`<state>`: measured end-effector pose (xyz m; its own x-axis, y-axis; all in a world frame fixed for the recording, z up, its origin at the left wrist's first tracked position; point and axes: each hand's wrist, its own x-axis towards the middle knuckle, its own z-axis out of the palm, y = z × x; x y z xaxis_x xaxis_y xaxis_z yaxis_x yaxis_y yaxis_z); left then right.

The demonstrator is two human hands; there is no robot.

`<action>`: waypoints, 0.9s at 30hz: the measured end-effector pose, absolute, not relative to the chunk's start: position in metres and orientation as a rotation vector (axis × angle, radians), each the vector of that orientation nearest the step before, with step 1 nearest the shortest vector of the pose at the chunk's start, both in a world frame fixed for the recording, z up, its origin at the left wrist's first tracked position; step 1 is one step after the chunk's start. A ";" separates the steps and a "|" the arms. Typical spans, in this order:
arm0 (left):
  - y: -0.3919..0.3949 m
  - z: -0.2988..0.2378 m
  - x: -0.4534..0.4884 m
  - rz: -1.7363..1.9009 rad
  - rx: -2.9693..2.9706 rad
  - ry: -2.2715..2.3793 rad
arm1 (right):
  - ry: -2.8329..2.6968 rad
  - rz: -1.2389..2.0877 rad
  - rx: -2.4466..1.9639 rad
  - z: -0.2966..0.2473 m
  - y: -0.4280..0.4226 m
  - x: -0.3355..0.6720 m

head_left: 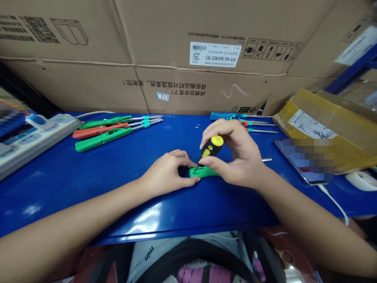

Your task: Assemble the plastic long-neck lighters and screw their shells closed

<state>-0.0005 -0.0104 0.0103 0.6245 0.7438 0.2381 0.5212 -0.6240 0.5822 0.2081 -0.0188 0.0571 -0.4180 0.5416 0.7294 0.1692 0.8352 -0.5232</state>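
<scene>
A green long-neck lighter (209, 171) lies flat on the blue tabletop (118, 169), its metal neck sticking out past my right wrist. My left hand (169, 171) pinches the lighter's handle end between thumb and fingers. In my right hand (235, 157) is a stubby screwdriver (212, 147) with a black and yellow handle, held tilted between thumb and fingers. Its thin shaft points down to the handle end of the lighter, by my left fingertips. Part of the lighter's middle is hidden behind my right thumb and palm.
Green and red lighters (103, 133) lie at back left, beside a white power strip (41, 137). More lighters (226, 116) lie behind my right hand. A phone (300, 161) with a white cable, a yellow-taped parcel (330, 129) and a white mouse (361, 180) are right. A large carton (165, 47) stands behind.
</scene>
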 end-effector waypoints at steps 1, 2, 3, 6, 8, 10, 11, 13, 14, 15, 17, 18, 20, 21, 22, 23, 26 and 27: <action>-0.010 0.010 -0.001 0.653 2.388 0.997 | -2.026 0.493 -0.528 0.058 -0.019 0.209; -0.010 0.010 -0.001 0.659 2.386 0.998 | -2.054 0.532 -0.525 0.058 -0.020 0.210; -0.011 0.009 -0.001 0.660 2.382 0.999 | -2.074 0.576 -0.514 0.058 -0.022 0.210; -0.011 0.008 -0.001 0.653 2.367 1.031 | -2.089 0.713 -0.446 0.059 -0.026 0.211; -0.012 0.008 -0.001 0.648 2.357 1.055 | -2.087 0.777 -0.418 0.060 -0.028 0.210; -0.012 0.007 -0.001 0.656 2.355 1.069 | -2.061 0.773 -0.434 0.060 -0.029 0.209; -0.013 0.006 -0.001 0.668 2.358 1.069 | -2.040 0.749 -0.453 0.060 -0.029 0.208; -0.014 0.006 0.000 0.684 2.367 1.061 | -1.997 0.702 -0.487 0.060 -0.028 0.207; -0.014 0.006 0.000 0.677 2.367 1.062 | -1.988 0.690 -0.496 0.060 -0.028 0.206; -0.015 0.007 0.001 0.662 2.362 1.070 | -1.987 0.686 -0.501 0.061 -0.028 0.205; -0.017 0.008 0.002 0.624 2.344 1.105 | -1.997 0.679 -0.498 0.062 -0.028 0.205; -0.018 0.009 0.002 0.613 2.342 1.117 | -1.999 0.682 -0.498 0.062 -0.029 0.205; -0.018 0.013 0.001 0.606 2.364 1.119 | -1.981 0.711 -0.496 0.061 -0.028 0.204; -0.017 0.015 0.001 0.597 2.383 1.115 | -1.960 0.731 -0.497 0.061 -0.027 0.204; -0.016 0.017 0.000 0.579 2.400 1.113 | -1.933 0.747 -0.504 0.061 -0.026 0.203; -0.015 0.020 -0.002 0.550 2.412 1.111 | -1.899 0.753 -0.519 0.061 -0.024 0.203; -0.010 0.028 -0.007 0.426 2.386 1.121 | -1.750 0.656 -0.598 0.066 -0.015 0.204; -0.009 0.032 -0.010 0.385 2.372 1.127 | -1.697 0.605 -0.624 0.068 -0.012 0.206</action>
<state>-0.0103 -0.0085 0.0316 0.6207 0.7827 0.0452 0.6468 -0.5438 0.5346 0.2058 -0.0119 0.0685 -0.1871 0.6866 0.7026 0.0877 0.7240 -0.6842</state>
